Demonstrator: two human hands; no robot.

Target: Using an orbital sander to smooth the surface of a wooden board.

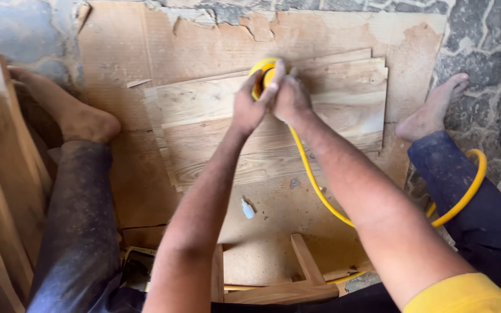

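Left hand point(249, 104) and right hand point(290, 98) clamped together over yellow air sander point(260, 74), fingers wrapped, pressing it onto top wooden board point(320, 101) of stack on cardboard sheet point(117, 58). Best kept flat, pressure even, yellow hose point(320, 194) trailing clear between legs.

Bright yellow tool point(260, 74) under the fingers point(273, 78), yellow hose point(320, 194) trailing behind, pale streaky-grained boards point(343, 98) beneath, dusty brown cardboard point(117, 52) beyond the fingertips.
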